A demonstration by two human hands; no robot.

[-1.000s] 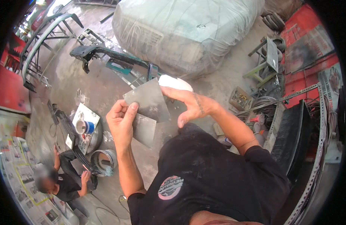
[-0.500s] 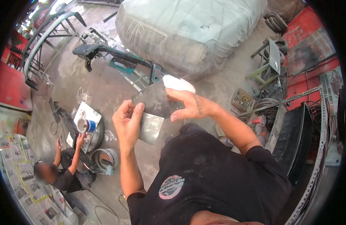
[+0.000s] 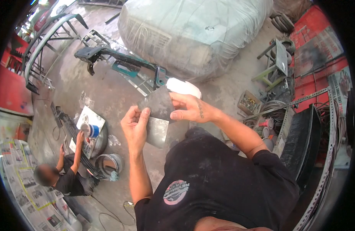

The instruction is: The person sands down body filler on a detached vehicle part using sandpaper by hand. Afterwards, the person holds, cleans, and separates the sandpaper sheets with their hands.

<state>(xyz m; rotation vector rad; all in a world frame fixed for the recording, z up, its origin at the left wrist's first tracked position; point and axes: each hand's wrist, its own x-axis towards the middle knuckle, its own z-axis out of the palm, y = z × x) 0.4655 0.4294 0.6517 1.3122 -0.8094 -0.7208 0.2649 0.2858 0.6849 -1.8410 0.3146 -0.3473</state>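
In front of my chest my left hand (image 3: 135, 125) pinches two thin, flat grey sheets between thumb and fingers. The darker upper sheet (image 3: 158, 102) overlaps the lighter lower sheet (image 3: 158, 133), which hangs below it at an angle. On the other side, my right hand (image 3: 187, 107) has its thumb and fingers closed on the right edge of the dark sheet. Its fingertips are partly hidden behind that sheet. A white rounded object (image 3: 184, 87) shows just beyond my right hand.
A plastic-covered car (image 3: 196, 34) stands ahead, with a dark bumper (image 3: 119, 57) on a rack. At lower left a co-worker (image 3: 69, 181) reaches to a blue can (image 3: 93, 131), near a bucket (image 3: 108, 165). A perforated metal rack (image 3: 331, 127) stands at right.
My right hand has closed from an open spread onto the dark sheet's edge. The sheets have tilted and shifted slightly right. The co-worker's hand has moved up to the blue can.
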